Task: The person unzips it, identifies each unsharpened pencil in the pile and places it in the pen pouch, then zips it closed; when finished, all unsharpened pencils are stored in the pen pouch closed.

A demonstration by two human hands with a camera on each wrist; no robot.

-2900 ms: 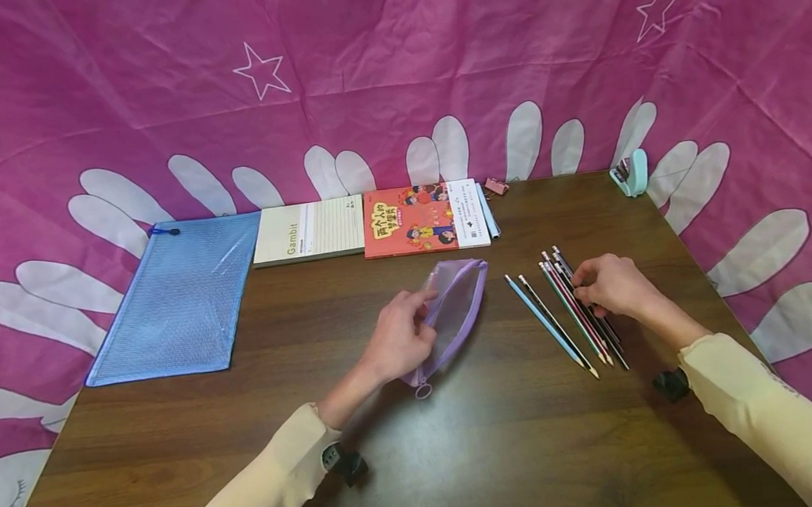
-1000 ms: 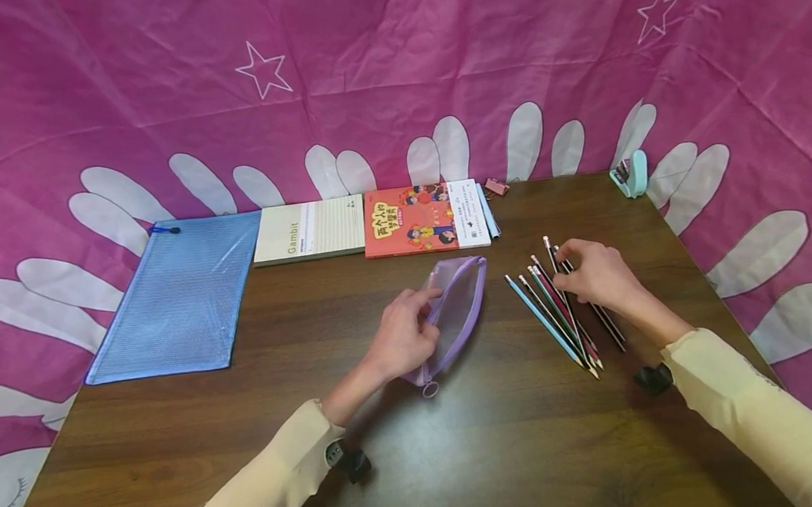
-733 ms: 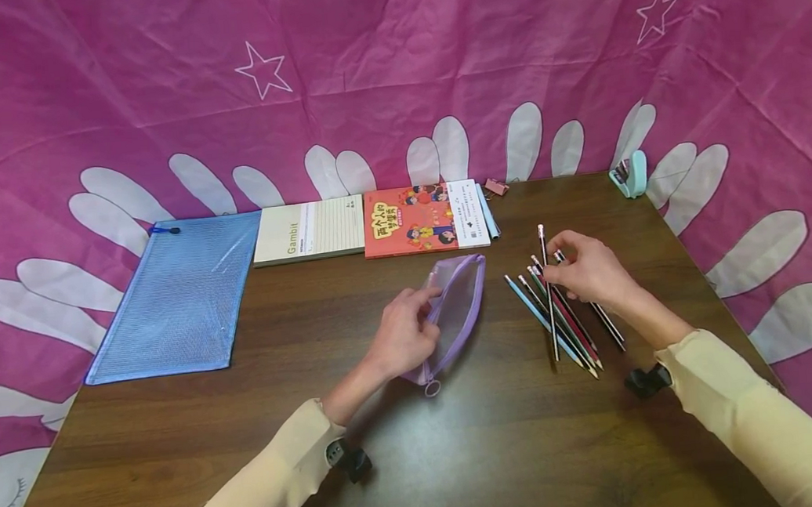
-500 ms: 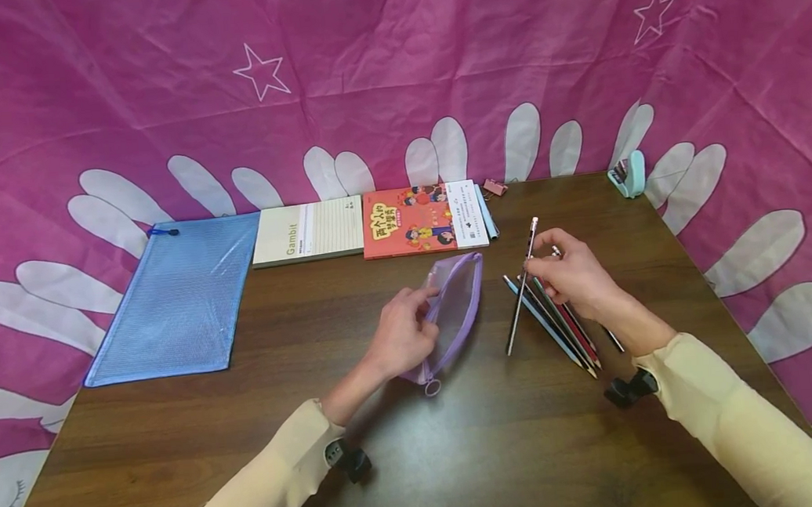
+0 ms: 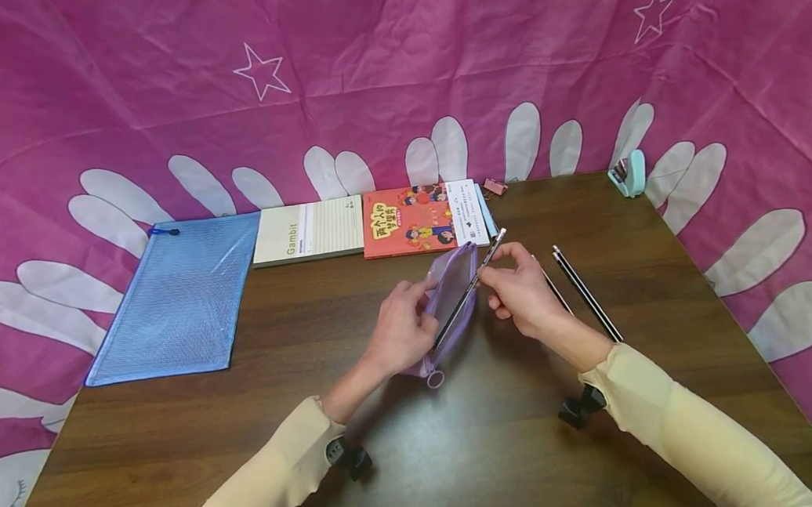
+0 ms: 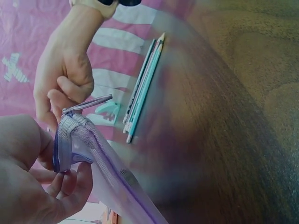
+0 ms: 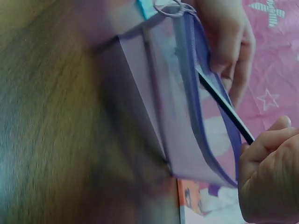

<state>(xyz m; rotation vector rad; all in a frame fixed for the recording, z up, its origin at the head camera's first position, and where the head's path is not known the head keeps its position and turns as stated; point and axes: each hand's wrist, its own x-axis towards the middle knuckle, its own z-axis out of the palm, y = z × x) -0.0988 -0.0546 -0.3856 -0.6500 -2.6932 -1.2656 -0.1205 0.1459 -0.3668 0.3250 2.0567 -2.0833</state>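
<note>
A sheer purple zip pouch (image 5: 450, 278) stands with its mouth parted in front of the books. My left hand (image 5: 403, 328) pinches its near-left edge between thumb and fingers. A dark pencil with a white eraser end (image 5: 470, 287) slants from my right hand (image 5: 525, 288), held near the eraser between thumb and fingertips. Its lower end is inside the pouch mouth, as the pencil (image 7: 226, 108) in the right wrist view also shows. Several other pencils (image 6: 145, 88), light blue and dark, lie on the table; in the head view the right hand and forearm hide most of them.
A blue mesh zip bag (image 5: 176, 301) lies at the left. Behind the pouch are a cream notebook (image 5: 312, 228), a red book (image 5: 411, 222), a light blue item (image 5: 485, 209) and a pink clip (image 5: 496, 187). A mint tape dispenser (image 5: 630, 175) stands at the back right corner.
My right hand has picked a dark pencil out of the pile and carried it left, with its lower end now in the pouch. The left hand has stayed at the pouch.
</note>
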